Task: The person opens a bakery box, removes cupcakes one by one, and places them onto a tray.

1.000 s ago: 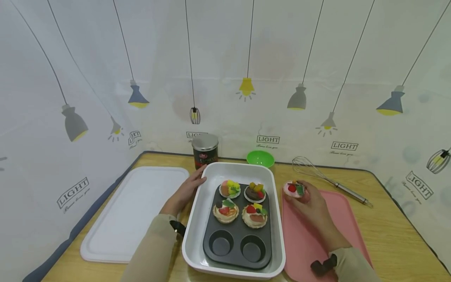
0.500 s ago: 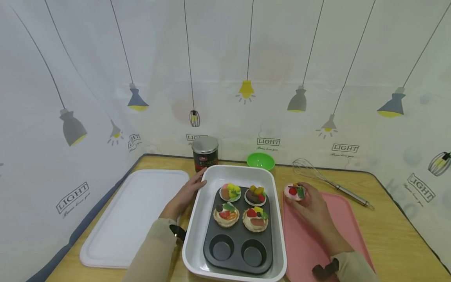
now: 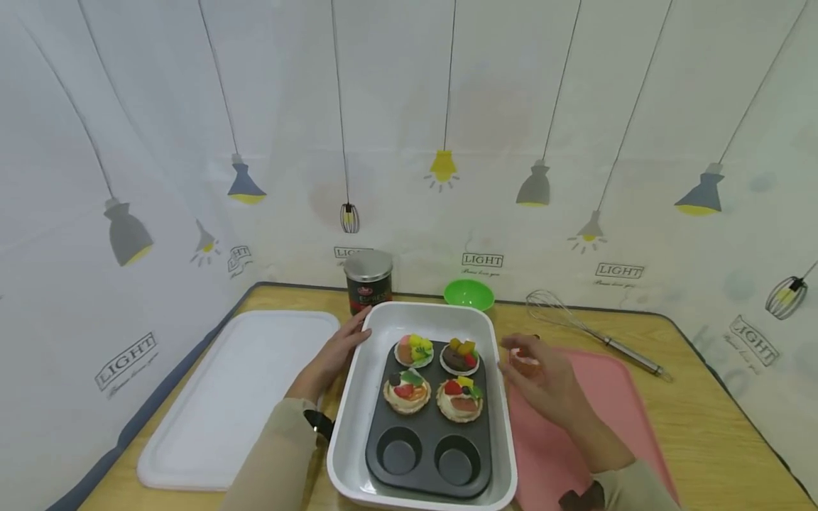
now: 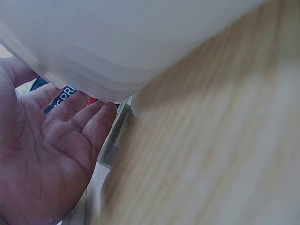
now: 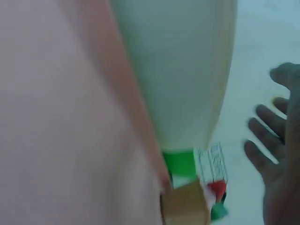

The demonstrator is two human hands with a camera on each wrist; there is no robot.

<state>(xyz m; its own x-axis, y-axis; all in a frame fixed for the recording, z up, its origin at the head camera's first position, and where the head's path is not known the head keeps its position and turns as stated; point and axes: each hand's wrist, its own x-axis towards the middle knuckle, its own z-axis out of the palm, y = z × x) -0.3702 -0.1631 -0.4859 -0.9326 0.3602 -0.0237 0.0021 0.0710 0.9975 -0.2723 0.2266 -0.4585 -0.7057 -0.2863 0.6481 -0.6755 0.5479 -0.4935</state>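
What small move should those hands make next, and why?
Perhaps move the right hand to the fruit-topped cream tart at the right of the middle row in the dark grey muffin tin. That hand holds nothing beside the white rectangular pan; four tarts sit in the tin, and another tart already rests on the pink rectangular tray.

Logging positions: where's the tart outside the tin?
Head view: the tart is at the pink tray's far left corner, right of the basin, partly behind the right hand.
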